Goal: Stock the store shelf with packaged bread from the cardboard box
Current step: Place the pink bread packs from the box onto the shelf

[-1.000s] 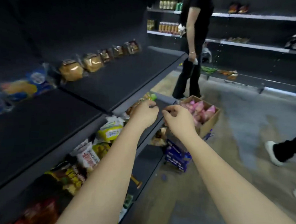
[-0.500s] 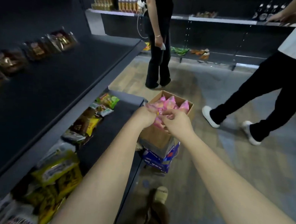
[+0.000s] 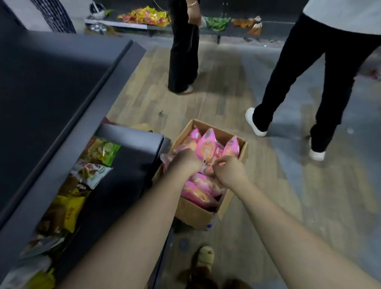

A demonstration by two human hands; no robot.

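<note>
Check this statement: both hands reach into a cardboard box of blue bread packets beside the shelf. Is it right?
No. The head view shows the bread packets are pink, not blue. Both the left hand and right hand do reach into the cardboard box beside the shelf.

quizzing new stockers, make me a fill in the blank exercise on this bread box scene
The bread packets are ____ in colour.
The left hand and right hand hold packets in the box, made of ____.
The shelf is on the person's ____ side.
The passer-by's shoes are ____.
Missing: pink, cardboard, left, white.
</note>
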